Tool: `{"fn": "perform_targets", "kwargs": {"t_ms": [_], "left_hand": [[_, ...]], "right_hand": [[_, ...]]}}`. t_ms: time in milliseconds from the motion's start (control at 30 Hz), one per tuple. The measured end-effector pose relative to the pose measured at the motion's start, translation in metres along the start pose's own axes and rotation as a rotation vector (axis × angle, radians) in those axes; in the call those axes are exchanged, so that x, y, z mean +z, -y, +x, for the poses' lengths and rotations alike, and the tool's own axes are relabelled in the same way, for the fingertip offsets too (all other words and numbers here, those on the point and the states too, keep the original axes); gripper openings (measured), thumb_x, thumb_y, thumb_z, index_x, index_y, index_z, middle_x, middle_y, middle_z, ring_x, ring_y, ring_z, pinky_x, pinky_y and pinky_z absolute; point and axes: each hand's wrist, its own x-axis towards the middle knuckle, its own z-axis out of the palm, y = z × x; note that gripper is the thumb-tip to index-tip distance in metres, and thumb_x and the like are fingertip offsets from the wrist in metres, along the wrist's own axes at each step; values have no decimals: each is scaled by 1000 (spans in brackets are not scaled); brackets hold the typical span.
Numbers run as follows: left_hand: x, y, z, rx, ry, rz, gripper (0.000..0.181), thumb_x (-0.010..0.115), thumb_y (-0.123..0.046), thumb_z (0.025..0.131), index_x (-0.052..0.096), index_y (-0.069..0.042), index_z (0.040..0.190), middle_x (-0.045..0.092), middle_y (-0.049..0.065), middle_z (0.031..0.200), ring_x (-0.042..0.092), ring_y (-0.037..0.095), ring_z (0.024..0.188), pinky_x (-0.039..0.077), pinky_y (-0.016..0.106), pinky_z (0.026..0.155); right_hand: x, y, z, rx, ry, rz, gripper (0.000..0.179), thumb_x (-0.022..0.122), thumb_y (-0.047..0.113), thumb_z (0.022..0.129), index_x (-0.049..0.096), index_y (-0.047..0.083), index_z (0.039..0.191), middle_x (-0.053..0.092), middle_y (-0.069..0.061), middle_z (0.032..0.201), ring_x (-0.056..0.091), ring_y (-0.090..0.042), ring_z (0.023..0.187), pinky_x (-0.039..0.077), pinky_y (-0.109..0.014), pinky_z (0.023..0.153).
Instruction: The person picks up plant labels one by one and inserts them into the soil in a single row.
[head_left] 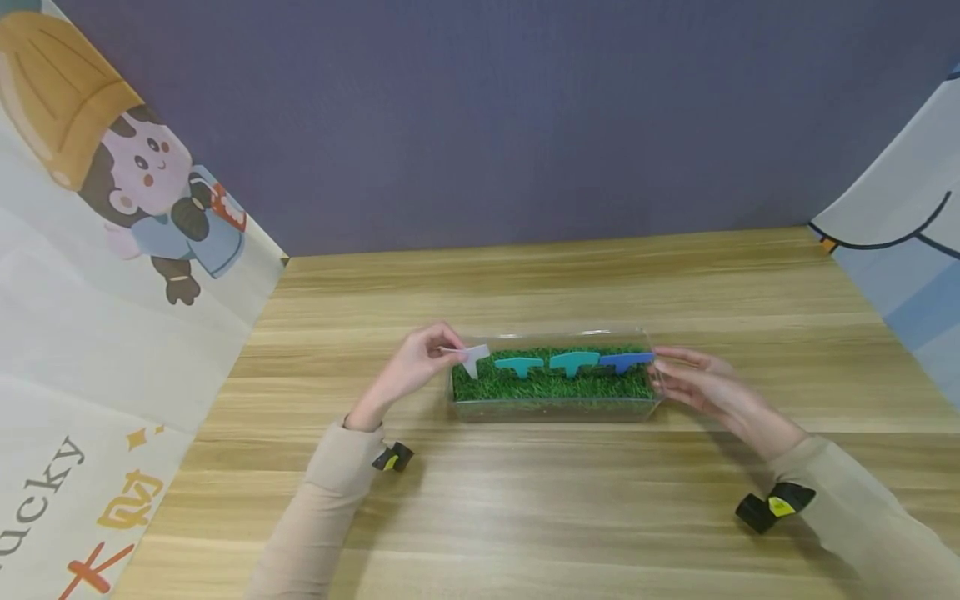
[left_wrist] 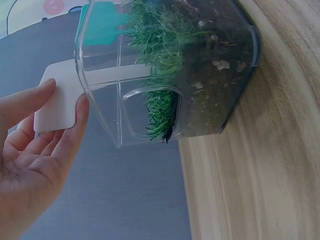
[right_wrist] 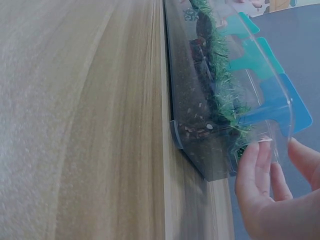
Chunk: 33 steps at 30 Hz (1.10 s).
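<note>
A clear plastic box (head_left: 555, 411) filled with dark soil and green grass (head_left: 517, 389) sits on the wooden table. My left hand (head_left: 416, 360) pinches the broad head of a white T-shaped plant label (left_wrist: 56, 97) between thumb and fingers, at the box's left end. The label's stem reaches down to the grass. Two teal plant labels (head_left: 573, 362) and a blue plant label (head_left: 627, 362) stand in the grass towards the right. My right hand (head_left: 708, 383) holds the box's right end wall, thumb at the rim and fingertips low on the outside, close to the blue label.
The wooden table (head_left: 525, 508) runs back to a dark blue-grey wall (head_left: 525, 125). A cartoon-printed sheet (head_left: 60, 333) hangs at the left, and another printed sheet (head_left: 907, 192) at the right. A small black camera sits on each wrist.
</note>
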Motion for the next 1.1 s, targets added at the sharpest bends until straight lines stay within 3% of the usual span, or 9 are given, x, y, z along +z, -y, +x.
{"fn": "perform_targets", "kwargs": {"t_ms": [467,1100], "left_hand": [[6,7,1,10,41,65,7,59,-1,81,57,2,87,59,13,89,60,24,87,50,27,78],[9,15,4,144,50,135,5,59,4,79,58,2,83,62,12,83,60,22,79,51,23,71]], "right_hand": [[-1,-3,2,-3,-4,-17,19,58,6,85,61,19,98,64,-3,91,62,-15,84,49,-25,80],[-2,-3,3,-5,-20,-63,19,56,8,86,58,19,102,64,-2,91,62,-14,84,49,-24,78]]}}
